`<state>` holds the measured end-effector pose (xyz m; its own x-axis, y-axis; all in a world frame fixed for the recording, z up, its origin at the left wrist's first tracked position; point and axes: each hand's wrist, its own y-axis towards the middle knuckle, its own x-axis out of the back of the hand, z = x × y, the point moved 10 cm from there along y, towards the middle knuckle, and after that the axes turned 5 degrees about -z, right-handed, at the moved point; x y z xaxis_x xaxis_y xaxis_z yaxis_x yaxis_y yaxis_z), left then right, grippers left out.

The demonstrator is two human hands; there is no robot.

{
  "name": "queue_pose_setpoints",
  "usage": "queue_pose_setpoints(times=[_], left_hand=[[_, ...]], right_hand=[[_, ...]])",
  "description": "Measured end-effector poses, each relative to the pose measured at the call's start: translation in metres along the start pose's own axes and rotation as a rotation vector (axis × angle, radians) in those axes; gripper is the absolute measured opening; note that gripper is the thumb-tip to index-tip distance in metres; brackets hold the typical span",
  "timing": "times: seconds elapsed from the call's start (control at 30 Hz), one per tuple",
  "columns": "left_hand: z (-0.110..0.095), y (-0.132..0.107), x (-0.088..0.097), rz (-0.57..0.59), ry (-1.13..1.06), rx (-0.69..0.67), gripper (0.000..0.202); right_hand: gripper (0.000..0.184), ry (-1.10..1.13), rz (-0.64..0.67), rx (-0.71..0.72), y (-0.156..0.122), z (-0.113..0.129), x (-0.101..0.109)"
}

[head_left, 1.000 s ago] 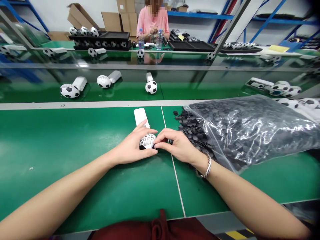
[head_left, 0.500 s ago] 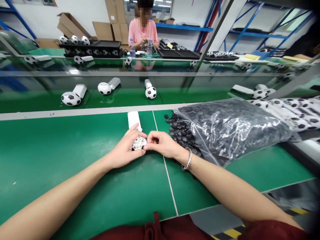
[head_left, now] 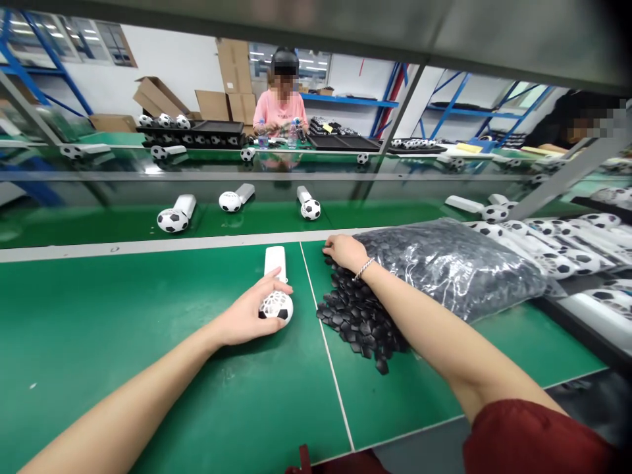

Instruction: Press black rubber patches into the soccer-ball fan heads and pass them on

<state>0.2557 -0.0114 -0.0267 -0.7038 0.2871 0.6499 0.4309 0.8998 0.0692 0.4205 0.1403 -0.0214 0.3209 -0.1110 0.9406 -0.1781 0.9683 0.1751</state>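
Note:
My left hand (head_left: 254, 304) curls around the ball-shaped head of a football-patterned handheld fan (head_left: 277, 307), thumb in front and fingers behind. The fan lies on the green bench, its white handle pointing away from me; the head shows an openwork white grille and black patches. My right hand (head_left: 345, 252) is at the far edge of a heap of black pentagon pieces (head_left: 365, 316), fingertips pinched together and low to the bench. Whatever is between those fingertips is hidden. Behind the right wrist lies a clear plastic bag (head_left: 459, 266) filled with more black pieces.
Several football fans, one a white and black fan (head_left: 311, 209), lie on the green conveyor (head_left: 269, 227) beyond the bench. Trays of fans (head_left: 567, 263) stand at right. A metal shelf (head_left: 316, 26) hangs overhead. A co-worker (head_left: 280, 108) in pink sits opposite.
My right hand has left the fan and moved right and away to the black pieces. My left hand remains on the fan. The camera view has tilted up.

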Motion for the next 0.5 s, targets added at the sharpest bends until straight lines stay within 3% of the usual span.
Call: queue_pose_setpoints(times=[0.07,0.17,0.23,0.37,0.5], left_hand=[[-0.001,0.0,0.001,-0.079,0.011,0.019,0.036],[0.007,-0.004,0.01,-0.253,0.065,0.158,0.045],[0.011,-0.007,0.013,-0.29,0.063,0.212,0.048],[0.01,-0.003,0.018,-0.185,-0.015,0.142,0.048],[0.01,0.0,0.025,-0.063,-0.039,0.041,0.05]], right_hand=[[0.007,0.003,0.012,0.027,0.0,0.002,-0.004],[0.004,0.041,0.017,0.085,-0.006,0.012,-0.001],[0.007,0.088,0.02,0.132,-0.015,0.024,0.004],[0.011,0.272,0.074,0.244,-0.047,0.06,0.012],[0.008,0.572,0.123,0.493,-0.088,0.11,0.022]])
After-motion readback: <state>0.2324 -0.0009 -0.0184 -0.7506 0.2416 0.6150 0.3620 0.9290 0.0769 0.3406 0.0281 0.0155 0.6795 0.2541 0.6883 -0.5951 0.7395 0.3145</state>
